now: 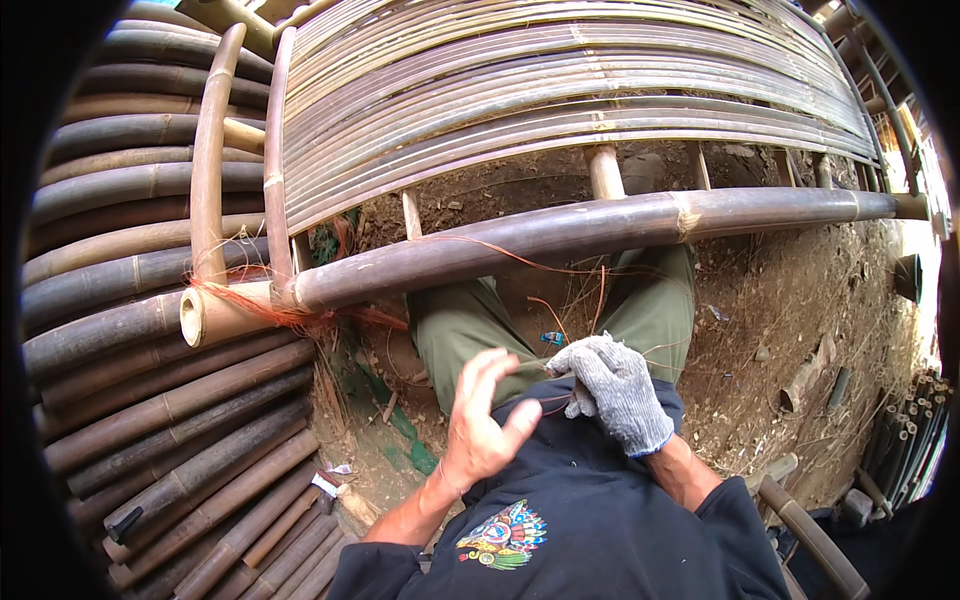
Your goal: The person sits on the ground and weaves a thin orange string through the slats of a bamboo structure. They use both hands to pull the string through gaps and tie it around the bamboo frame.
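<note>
My left hand [483,425] is bare and raised over my lap, its thumb and fingers apart. Beside it, my right hand [613,393] wears a grey knit glove, with the fingers curled closed. Thin reddish-brown strands [601,299] come out near the gloved fingers, which seem to pinch them; the grip itself is partly hidden. Ahead of both hands lies a thick dark bamboo pole [560,232], the front rail of a bamboo frame. Another long strand [490,247] trails over that rail. Split bamboo slats [560,85] form the surface behind it.
Bamboo poles [150,180] are stacked along the left. Orange string [270,300] binds the frame's left corner, near an open pole end [192,317]. Thin cut bamboo [915,430] stands at the right, and a pole [815,540] slants at the lower right. Scraps litter the dirt floor [770,310].
</note>
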A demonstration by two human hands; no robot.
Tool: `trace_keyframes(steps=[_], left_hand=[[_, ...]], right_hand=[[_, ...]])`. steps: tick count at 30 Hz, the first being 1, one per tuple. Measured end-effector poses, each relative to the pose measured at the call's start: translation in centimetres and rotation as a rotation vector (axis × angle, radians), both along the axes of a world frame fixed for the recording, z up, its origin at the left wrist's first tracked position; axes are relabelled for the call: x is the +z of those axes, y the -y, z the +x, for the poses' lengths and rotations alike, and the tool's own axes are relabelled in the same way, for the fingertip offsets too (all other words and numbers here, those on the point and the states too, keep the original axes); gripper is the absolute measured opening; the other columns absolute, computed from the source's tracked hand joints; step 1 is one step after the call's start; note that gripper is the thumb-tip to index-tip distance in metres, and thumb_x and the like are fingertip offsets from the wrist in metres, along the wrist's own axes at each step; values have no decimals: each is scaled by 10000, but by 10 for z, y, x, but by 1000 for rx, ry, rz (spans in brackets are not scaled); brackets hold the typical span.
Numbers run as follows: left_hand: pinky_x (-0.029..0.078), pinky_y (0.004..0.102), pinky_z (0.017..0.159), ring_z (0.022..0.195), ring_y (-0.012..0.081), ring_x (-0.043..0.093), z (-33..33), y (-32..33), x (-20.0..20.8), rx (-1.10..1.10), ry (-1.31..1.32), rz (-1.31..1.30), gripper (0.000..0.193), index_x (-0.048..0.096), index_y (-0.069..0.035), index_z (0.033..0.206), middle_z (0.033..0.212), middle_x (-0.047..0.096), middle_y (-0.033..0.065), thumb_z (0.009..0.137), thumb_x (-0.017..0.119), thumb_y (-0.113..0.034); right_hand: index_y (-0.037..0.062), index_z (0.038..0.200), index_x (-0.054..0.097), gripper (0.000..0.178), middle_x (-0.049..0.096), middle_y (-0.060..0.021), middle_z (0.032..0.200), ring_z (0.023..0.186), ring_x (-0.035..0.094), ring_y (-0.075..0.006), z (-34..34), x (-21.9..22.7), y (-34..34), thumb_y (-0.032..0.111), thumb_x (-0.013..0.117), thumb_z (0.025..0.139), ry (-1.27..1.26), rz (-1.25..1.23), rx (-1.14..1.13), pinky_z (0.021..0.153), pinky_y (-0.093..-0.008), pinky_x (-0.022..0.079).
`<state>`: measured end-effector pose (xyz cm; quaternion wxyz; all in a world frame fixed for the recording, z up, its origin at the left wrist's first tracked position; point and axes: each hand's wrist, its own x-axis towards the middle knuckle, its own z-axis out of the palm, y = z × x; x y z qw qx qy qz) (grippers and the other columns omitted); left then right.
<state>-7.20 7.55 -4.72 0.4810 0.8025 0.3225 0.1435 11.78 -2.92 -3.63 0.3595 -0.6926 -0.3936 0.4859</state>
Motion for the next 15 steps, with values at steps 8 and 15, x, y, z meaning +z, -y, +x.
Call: trace_keyframes(steps=[8, 15], left_hand=[[514, 286, 840, 914, 163, 656, 86, -20, 4, 168, 286, -705, 287, 675, 33, 1139, 1014, 706, 113, 982, 627, -203], [568, 321, 834, 868, 208, 702, 96, -9, 11, 162, 333, -1037, 305, 657, 58, 1151, 988, 714, 146, 986, 628, -197]], right_hand=[[46, 1090, 655, 295, 656, -105, 1016, 884, 641, -272, -12, 2, 19, -18, 649, 802, 138, 86, 28, 710, -379, 547], [59, 1023, 661, 175, 656, -102, 959, 819, 646, -283, -11, 3, 29, 54, 620, 852, 202, 69, -17, 667, -391, 531]])
